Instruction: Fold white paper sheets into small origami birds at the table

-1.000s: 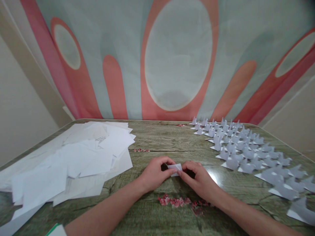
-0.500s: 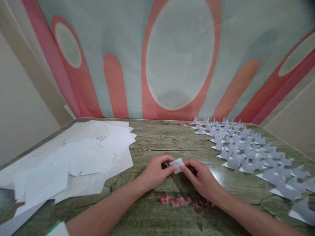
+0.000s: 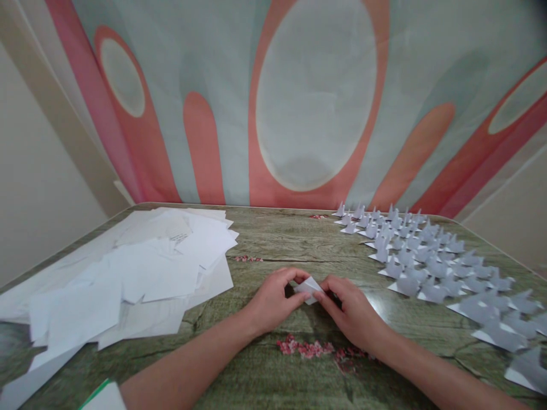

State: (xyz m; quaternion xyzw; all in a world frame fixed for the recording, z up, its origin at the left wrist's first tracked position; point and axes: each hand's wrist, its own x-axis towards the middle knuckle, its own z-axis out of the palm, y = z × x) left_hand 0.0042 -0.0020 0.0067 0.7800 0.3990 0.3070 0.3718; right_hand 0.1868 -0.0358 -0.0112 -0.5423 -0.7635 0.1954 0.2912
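Note:
A small folded piece of white paper is pinched between both hands, a little above the wood-patterned table. My left hand grips its left side, thumb in front and fingers behind. At the right corner, my right hand holds it between thumb and forefinger. The paper is tilted, with a corner pointing up; creases show on its face. Fingers hide its side edges.
Loose white sheets lie in an overlapping pile on the left. Many folded paper cranes stand in rows on the right. The table meets a painted backdrop at its far edge. A white and green object shows at bottom left.
The paper has tilted and turned slightly in my fingers, and my left fingers have shifted over its upper left edge. Both hands keep hold of it. The view has moved slightly.

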